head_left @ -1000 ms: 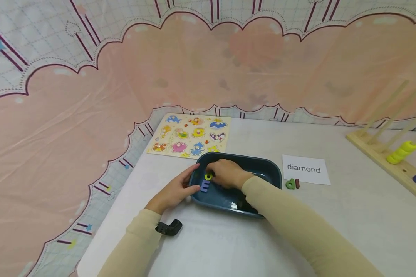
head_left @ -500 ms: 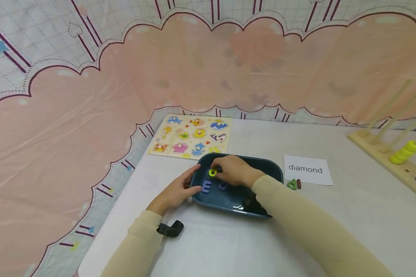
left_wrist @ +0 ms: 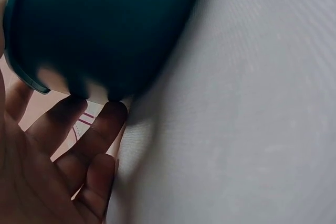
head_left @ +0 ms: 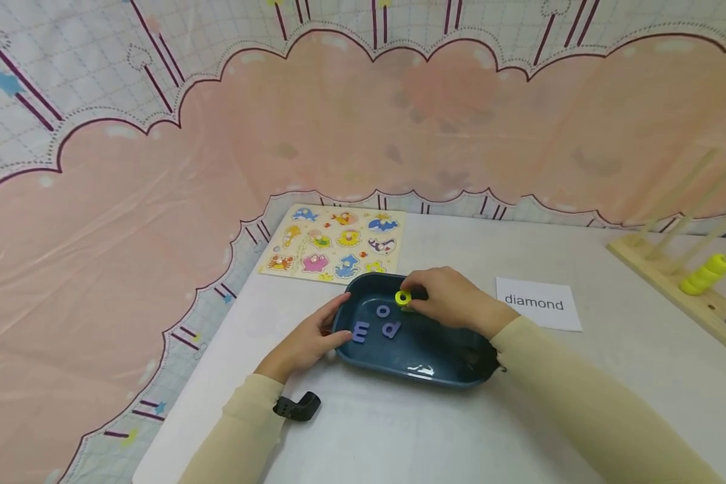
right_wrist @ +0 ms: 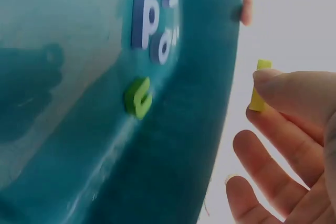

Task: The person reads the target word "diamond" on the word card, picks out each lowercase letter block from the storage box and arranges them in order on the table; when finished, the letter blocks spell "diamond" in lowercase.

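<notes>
A dark teal tray [head_left: 411,356] lies on the table under both hands. My left hand [head_left: 299,346] holds its left end, thumb over the rim and other fingers against the outer wall, as the left wrist view shows. Between thumb and index finger, my right hand [head_left: 454,299] pinches a yellow letter o [head_left: 398,296], raised at the tray's far side. Inside lie a purple m [head_left: 359,331], a purple o [head_left: 378,311] and a purple d [head_left: 391,329]. A green letter [right_wrist: 139,98], seen in the right wrist view, lies near the tray's wall.
Right of the tray lies a white card [head_left: 535,306] printed "diamond", partly behind the right forearm. A sea-animal peg puzzle [head_left: 333,242] sits behind the tray. At far right stands a wooden peg rack [head_left: 659,269] with yellow rings. The left wrist wears a black band [head_left: 298,407].
My right hand has moved right with the yellow o, uncovering the purple o and d. Its forearm now hides the small letters below the card. The left hand stays on the tray.
</notes>
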`<state>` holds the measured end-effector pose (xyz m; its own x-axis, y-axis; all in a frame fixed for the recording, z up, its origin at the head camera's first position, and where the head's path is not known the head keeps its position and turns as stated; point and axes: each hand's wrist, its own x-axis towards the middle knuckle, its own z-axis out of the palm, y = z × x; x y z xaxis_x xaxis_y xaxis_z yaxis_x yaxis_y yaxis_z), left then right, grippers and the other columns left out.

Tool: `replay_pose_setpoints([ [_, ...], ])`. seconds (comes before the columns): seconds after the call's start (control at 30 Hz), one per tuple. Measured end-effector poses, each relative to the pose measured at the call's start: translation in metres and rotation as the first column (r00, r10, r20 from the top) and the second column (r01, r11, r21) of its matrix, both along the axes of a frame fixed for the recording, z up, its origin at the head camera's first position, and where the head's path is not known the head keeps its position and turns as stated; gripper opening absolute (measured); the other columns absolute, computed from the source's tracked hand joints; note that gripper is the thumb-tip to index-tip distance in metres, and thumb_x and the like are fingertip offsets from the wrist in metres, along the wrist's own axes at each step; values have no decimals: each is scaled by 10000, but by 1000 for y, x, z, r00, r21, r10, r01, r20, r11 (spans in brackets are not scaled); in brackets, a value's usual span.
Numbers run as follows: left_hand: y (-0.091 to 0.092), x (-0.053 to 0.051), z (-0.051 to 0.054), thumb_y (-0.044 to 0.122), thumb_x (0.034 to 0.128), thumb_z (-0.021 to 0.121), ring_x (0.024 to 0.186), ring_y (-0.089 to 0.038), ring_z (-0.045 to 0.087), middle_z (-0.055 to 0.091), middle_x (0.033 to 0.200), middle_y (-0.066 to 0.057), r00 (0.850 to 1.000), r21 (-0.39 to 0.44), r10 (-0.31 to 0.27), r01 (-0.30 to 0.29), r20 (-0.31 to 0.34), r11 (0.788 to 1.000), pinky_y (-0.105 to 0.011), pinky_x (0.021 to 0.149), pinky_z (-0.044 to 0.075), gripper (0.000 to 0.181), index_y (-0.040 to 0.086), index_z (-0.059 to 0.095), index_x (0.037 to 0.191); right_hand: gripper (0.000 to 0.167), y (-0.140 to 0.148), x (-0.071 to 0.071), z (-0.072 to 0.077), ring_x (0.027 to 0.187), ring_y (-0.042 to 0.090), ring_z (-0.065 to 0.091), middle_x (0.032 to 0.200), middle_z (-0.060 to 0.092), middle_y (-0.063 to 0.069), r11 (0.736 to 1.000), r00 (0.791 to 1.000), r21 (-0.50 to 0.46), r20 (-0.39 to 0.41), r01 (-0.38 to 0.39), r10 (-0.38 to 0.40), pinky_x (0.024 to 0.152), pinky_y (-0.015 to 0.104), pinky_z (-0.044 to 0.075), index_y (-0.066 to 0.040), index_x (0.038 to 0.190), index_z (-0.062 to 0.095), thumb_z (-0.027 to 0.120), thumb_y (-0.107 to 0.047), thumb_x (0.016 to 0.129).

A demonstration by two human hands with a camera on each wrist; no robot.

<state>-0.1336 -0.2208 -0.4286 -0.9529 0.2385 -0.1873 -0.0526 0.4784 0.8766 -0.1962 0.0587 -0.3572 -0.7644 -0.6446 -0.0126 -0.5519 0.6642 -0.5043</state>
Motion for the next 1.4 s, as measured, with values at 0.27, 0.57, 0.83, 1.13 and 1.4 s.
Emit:
replay_pose_setpoints([
  [0.27, 3, 0, 1, 241, 957, 690, 1301, -319, 495, 409, 1547, -154, 1000, -9, -5, 5, -4, 1000, -531, 1079, 389, 734, 212, 312, 1585, 286, 49, 13, 9, 981, 257, 639, 1102, 703, 81, 995, 995, -9, -12, 96, -96, 911, 464, 540, -53, 1201, 692, 720, -129, 927],
  [0.57, 0, 1, 0, 256, 958, 687, 1305, -344, 491, 401, 1549, -168, 1000, -25, -7, 7, -8, 1000, -557, 1080, 379, 741, 213, 301, 1589, 282, 90, 26, 21, 987, 326, 639, 1068, 704, 101, 983, 979, -28, -86, 181, -183, 809, 472, 558, -56, 1180, 700, 739, -145, 915],
  [0.83, -2, 0, 0, 279, 951, 693, 1375, -363, 430, 357, 1577, -154, 1000, -37, -1, 1, -5, 999, -569, 1089, 360, 747, 236, 304, 1588, 272, 126, 31, 17, 925, 312, 652, 1055, 710, 114, 971, 962, -50, -130, 234, -239, 767, 478, 547, -65, 1163, 703, 742, -131, 902],
  [1.13, -1, -3, 0, 256, 957, 687, 1397, -364, 399, 341, 1584, -160, 1000, -16, -27, 27, 1, 999, -568, 1112, 321, 742, 218, 299, 1588, 263, 162, 40, -2, 898, 311, 644, 1032, 714, 130, 953, 944, -37, -135, 299, -301, 721, 439, 543, -43, 1151, 702, 733, -117, 901],
  [1.4, -4, -3, -1, 288, 954, 689, 1403, -366, 393, 336, 1584, -167, 1000, -34, -26, 26, -3, 999, -580, 1117, 305, 756, 235, 288, 1592, 254, 177, 42, -8, 875, 323, 639, 1004, 714, 140, 945, 930, -31, -170, 326, -327, 724, 452, 524, -44, 1131, 703, 743, -103, 887],
])
